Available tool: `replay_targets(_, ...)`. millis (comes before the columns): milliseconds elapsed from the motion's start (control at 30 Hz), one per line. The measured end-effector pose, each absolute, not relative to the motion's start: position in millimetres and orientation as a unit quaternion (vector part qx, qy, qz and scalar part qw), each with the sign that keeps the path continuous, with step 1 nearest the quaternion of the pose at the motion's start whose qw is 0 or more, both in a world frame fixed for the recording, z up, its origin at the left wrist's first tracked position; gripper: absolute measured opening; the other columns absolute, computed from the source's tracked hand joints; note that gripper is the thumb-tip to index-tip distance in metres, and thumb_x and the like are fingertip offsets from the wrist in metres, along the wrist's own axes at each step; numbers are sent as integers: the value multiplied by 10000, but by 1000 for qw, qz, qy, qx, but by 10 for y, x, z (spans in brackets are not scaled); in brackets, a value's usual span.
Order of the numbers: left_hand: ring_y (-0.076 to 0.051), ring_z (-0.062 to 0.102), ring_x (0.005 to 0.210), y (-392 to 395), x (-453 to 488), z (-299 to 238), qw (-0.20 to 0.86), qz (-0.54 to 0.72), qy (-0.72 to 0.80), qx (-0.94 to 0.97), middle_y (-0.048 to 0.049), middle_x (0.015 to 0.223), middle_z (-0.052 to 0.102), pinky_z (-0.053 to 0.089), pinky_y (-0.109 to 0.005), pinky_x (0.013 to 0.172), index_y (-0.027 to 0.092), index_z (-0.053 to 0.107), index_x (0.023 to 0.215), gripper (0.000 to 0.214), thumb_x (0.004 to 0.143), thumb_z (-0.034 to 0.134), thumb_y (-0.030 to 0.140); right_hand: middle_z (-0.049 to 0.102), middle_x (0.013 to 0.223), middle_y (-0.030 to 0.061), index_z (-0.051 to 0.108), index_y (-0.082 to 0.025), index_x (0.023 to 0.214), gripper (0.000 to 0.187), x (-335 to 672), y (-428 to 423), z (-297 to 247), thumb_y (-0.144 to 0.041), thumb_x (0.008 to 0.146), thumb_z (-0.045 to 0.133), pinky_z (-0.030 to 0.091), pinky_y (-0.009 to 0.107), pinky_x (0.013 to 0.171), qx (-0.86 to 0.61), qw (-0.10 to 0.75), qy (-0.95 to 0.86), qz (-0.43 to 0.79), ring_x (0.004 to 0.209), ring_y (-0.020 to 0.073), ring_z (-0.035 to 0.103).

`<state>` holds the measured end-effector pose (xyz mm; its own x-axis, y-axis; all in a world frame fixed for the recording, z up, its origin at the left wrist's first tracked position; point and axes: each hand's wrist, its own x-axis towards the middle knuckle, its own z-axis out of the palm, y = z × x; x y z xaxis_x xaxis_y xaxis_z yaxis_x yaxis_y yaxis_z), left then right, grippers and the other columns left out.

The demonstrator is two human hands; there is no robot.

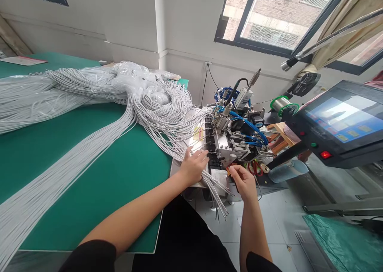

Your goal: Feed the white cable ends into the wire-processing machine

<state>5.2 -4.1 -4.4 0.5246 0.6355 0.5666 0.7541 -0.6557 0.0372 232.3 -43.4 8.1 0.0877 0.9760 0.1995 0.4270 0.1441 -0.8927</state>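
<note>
My left hand lies over a bundle of thin white cables beside the machine's black slotted rail. Its fingers are stretched and a little apart, with the tips close to the rail. Below this hand the loose cable ends come out and hang past the machine's front edge. My right hand is pinched at the front of the bench-top machine. Something small and orange shows at its fingertips, but I cannot make out what it holds. Several white cables run from the table into the rail.
A green-topped table carries large cable bundles, partly wrapped in clear plastic. On the right are a control screen, a solder wire spool, red-handled scissors and a clear bluish container.
</note>
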Motion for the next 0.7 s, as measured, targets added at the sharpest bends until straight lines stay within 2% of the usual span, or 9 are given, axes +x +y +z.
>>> replay_targets(133, -253, 550, 1088, -50, 58, -14, 115, -282, -398, -865, -94, 1241, 608, 230, -528, 1037, 185, 635, 1033, 340, 723, 521, 106, 617, 785, 43, 654, -191, 812, 199, 2201, -612, 361, -377, 861, 605, 406, 274, 618, -494, 325, -756, 281, 670, 165, 521)
replay_targets(200, -253, 550, 1079, -47, 56, -7, 122, -280, -390, -869, -98, 1247, 600, 271, -502, 1008, 178, 631, 1016, 329, 716, 520, 103, 617, 819, 45, 652, -198, 825, 172, 2133, -648, 403, -353, 875, 598, 416, 277, 637, -471, 301, -782, 274, 683, 161, 522)
replay_targets(333, -237, 577, 996, -18, 42, -16, 144, -263, -350, -887, -106, 1242, 589, 372, -411, 903, 159, 627, 1010, 332, 710, 507, 82, 582, 767, 38, 612, -197, 778, 202, 2039, -617, 360, -311, 919, 524, 406, 285, 640, -476, 328, -782, 234, 693, 167, 514)
replay_targets(500, -188, 595, 822, 7, 29, -46, 150, -250, -301, -908, -70, 997, 642, 412, -331, 724, 162, 578, 1142, 392, 784, 446, 72, 538, 712, 16, 569, -196, 750, 210, 2015, -493, 345, -318, 914, 521, 379, 281, 597, -494, 387, -750, 208, 628, 153, 471)
replay_targets(600, -170, 582, 754, 5, 28, -54, 168, -271, -310, -896, -53, 872, 628, 402, -319, 701, 179, 527, 1239, 410, 854, 409, 97, 533, 714, 15, 552, -197, 733, 224, 2067, -433, 342, -333, 910, 528, 375, 279, 585, -511, 417, -722, 208, 629, 153, 468)
replay_targets(700, -152, 564, 705, -3, 32, -39, 189, -306, -318, -877, -26, 788, 610, 395, -314, 717, 204, 538, 1237, 342, 921, 415, 164, 528, 718, 14, 559, -197, 742, 217, 2155, -405, 302, -344, 901, 543, 379, 275, 574, -524, 437, -697, 219, 629, 154, 476)
